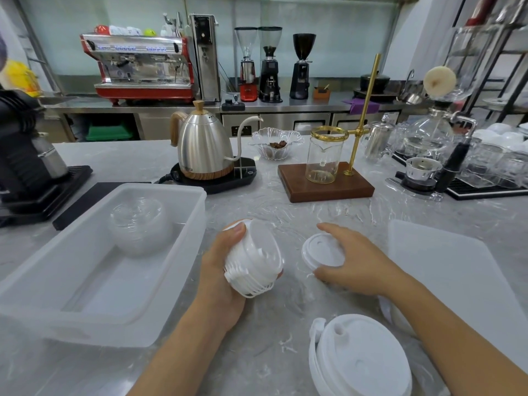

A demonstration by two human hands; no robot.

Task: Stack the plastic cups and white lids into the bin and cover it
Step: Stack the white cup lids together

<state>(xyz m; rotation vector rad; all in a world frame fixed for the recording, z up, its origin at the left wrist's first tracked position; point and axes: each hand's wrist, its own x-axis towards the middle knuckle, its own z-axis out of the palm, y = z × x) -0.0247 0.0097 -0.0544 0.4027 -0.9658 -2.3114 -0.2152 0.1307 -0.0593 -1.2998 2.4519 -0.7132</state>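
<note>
My left hand [221, 265] grips a nested stack of white lids [254, 260], tilted on its side above the counter. To its right, my right hand [357, 261] curls its thumb and fingers round a single white lid [321, 251] that lies on the counter. More white lids [363, 358] lie piled near the front edge. The translucent bin [197, 212] stands at the left with a stack of clear plastic cups [140, 224] lying inside. The bin's flat cover [463, 281] lies at the right.
A steel kettle [201, 147] on its black base, a glass bowl of beans [275, 144] and a wooden pour-over stand [325, 181] line the counter behind. Glassware [491, 164] crowds the far right. A black grinder [20, 155] stands at the far left.
</note>
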